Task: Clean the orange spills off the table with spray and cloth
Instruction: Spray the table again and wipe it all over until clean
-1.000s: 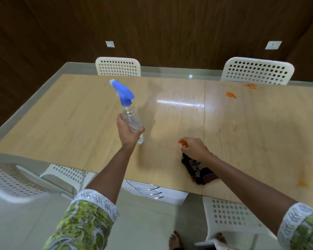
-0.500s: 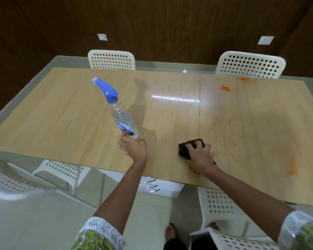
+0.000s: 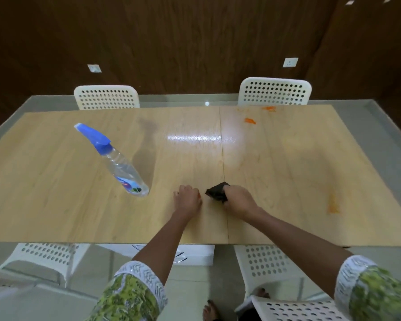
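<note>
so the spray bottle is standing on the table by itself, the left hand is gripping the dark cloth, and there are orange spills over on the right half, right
Not quite: the right hand grips the dark cloth, not the left. The head view shows the left hand beside it, fingers curled, holding nothing. The rest stands: the spray bottle stands alone on the table, and orange spills lie on the right half.

The room is dim, lit from overhead. A bright streak of glare lies across the middle of the glossy bench (image 3: pixel 56 181), with a small light spot reflected at its far edge. The spray bottle (image 3: pixel 116 163) casts a soft shadow behind it. Wide-angle distortion bows the edges; the sleeves (image 3: pixel 134 295) at the bottom blur.
</note>
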